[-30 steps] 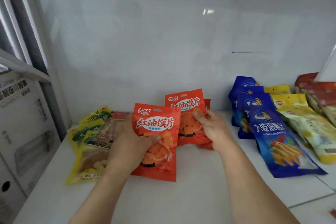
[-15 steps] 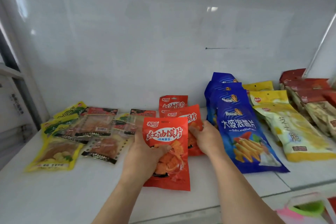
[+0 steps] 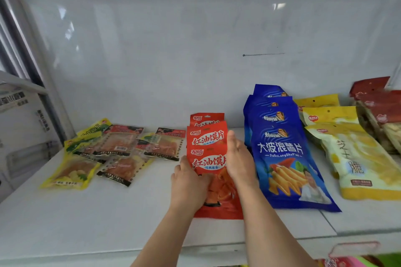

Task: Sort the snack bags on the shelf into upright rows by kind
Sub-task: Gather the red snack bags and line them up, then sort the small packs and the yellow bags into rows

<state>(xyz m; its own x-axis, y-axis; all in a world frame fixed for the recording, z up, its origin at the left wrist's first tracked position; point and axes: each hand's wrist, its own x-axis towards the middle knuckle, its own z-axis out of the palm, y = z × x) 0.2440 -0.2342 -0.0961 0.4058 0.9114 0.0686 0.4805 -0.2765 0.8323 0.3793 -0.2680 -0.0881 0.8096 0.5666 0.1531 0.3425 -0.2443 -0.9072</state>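
Left hand (image 3: pixel 188 182) grips the front red bag (image 3: pixel 209 163), glossy foil, flat rectangle; right hand (image 3: pixel 238 158), fingers straight, presses its right edge. Slick blue bags (image 3: pixel 286 154) overlap just right; crinkly clear packets (image 3: pixel 117 149) scattered left.

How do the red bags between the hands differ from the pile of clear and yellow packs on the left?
The red bags stand overlapped in one row, front to back; the left pile lies flat and scattered. The red bags are one kind; the left pile mixes yellow packs with clear, red-topped ones. Both hands, left hand and right hand, are on the red bags; neither touches the left pile. Both sit on the white shelf.
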